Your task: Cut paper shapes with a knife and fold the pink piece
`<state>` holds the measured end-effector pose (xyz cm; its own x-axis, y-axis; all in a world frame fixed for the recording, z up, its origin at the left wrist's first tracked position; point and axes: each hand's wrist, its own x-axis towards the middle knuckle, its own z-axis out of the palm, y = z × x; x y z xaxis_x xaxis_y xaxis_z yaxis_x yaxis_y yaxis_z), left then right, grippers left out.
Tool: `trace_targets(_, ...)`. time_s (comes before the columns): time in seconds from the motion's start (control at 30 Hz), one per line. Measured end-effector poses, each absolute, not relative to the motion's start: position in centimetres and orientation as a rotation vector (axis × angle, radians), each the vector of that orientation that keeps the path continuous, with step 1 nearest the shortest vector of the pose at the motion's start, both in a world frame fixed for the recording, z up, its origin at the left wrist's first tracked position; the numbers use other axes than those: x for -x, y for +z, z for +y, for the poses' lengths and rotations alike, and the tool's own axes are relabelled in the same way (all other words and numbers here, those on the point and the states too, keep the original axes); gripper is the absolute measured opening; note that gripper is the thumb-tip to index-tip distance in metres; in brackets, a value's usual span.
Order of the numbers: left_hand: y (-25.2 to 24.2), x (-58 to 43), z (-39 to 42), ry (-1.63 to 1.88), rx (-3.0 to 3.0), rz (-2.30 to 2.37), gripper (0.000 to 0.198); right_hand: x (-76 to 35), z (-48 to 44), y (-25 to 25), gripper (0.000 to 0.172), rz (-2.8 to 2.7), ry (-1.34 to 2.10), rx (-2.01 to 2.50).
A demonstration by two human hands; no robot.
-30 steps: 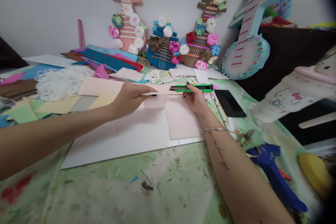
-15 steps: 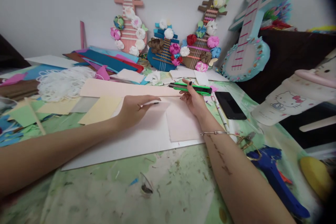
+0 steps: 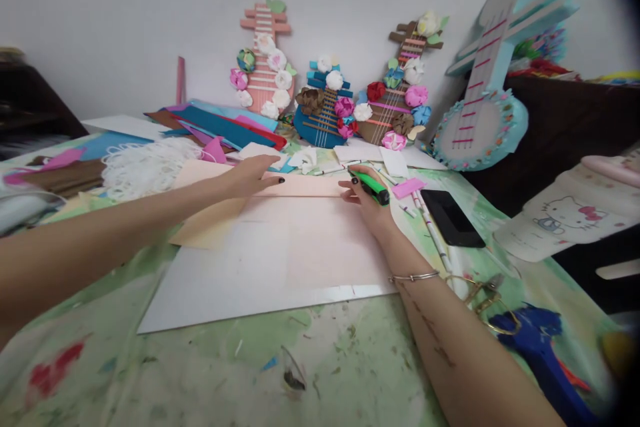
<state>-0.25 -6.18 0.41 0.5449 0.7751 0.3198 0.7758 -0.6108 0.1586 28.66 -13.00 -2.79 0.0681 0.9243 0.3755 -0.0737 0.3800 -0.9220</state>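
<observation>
My left hand (image 3: 246, 178) is stretched over a long pale pink card strip (image 3: 305, 185), its thumb and fingers apart. Whether it touches the strip I cannot tell. A green box cutter (image 3: 371, 185) is held in my right hand (image 3: 369, 203), whose fingertips are at the strip's right part. Below the strip, a pale pink sheet (image 3: 327, 240) lies on a white board (image 3: 215, 287). A tan paper piece (image 3: 213, 220) sits under my left forearm.
Behind stand flower-covered paper instruments (image 3: 323, 107). White cord (image 3: 150, 167) is heaped at left. On the right are a phone (image 3: 453, 218), a white cup (image 3: 565, 213), gold-handled scissors (image 3: 493, 300) and a blue glue gun (image 3: 537, 347).
My left hand has let go of a small pale paper piece and moved up and left, fingers opening out. The box cutter has turned in my right hand. The whole view has shifted slightly.
</observation>
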Motion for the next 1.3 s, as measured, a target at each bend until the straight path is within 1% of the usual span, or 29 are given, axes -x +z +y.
trace_targets(0.07,0.4,0.3,-3.9,-0.434,2.792,-1.402,0.061,-28.5,-13.0,-3.1,0.034,-1.317,0.753,0.921)
trace_targets(0.17,0.4,-0.2,-2.0,-0.286,2.855,-1.406,0.046,-28.6,-13.0,-3.5,0.030,-1.432,0.506,0.990)
trace_targets(0.23,0.6,-0.4,-1.4,-0.279,2.856,-1.410,0.038,-28.7,-13.0,-3.5,0.030,-1.494,0.399,1.054)
trace_targets(0.37,2.1,-0.6,-1.3,-0.405,2.799,-1.381,0.027,-29.0,-12.8,-3.1,0.033,-1.629,0.094,1.294)
trace_targets(0.5,4.3,-0.8,-3.2,-0.568,2.715,-1.243,0.025,-29.1,-12.8,-2.3,0.033,-1.724,-0.130,1.388)
trace_targets(0.67,6.5,-1.2,-7.9,-0.686,2.590,-1.002,0.027,-28.5,-13.8,-0.7,0.047,-1.884,-0.510,1.408)
trace_targets(0.73,7.0,-1.5,-9.7,-0.735,2.490,-0.896,0.026,-27.8,-14.3,0.1,0.045,-1.889,-0.589,1.358)
trace_targets(0.87,7.0,-2.5,-12.5,-0.812,2.221,-0.662,0.025,-26.4,-15.3,1.4,0.031,-1.962,-0.644,1.258)
trace_targets(1.0,4.5,-3.8,-15.8,-1.075,2.069,-0.620,0.013,-25.7,-15.9,2.3,0.032,-2.085,-0.599,1.275)
trace_targets(1.07,2.2,-4.4,-17.8,-1.057,2.252,-0.433,0.022,-25.6,-16.1,2.6,0.032,-2.124,-0.581,1.269)
trace_targets(1.1,1.0,-4.7,-18.6,-0.996,2.417,-0.320,0.024,-25.6,-16.1,2.8,0.032,-2.136,-0.583,1.248)
trace_targets(1.13,-0.1,-4.9,-19.4,-0.925,2.578,-0.304,0.025,-25.6,-16.2,3.0,0.031,-2.141,-0.593,1.222)
trace_targets(1.17,-1.1,-5.2,-20.0,-0.877,2.690,-0.366,0.028,-25.6,-16.3,3.2,0.031,-2.142,-0.608,1.195)
trace_targets(1.2,-1.9,-5.4,-20.4,-0.783,2.802,-0.422,0.035,-25.6,-16.4,3.4,0.030,-2.140,-0.626,1.172)
trace_targets(1.3,-2.8,-5.9,-20.9,-0.354,3.064,-0.615,0.060,-25.4,-16.7,4.1,0.029,-2.150,-0.684,1.133)
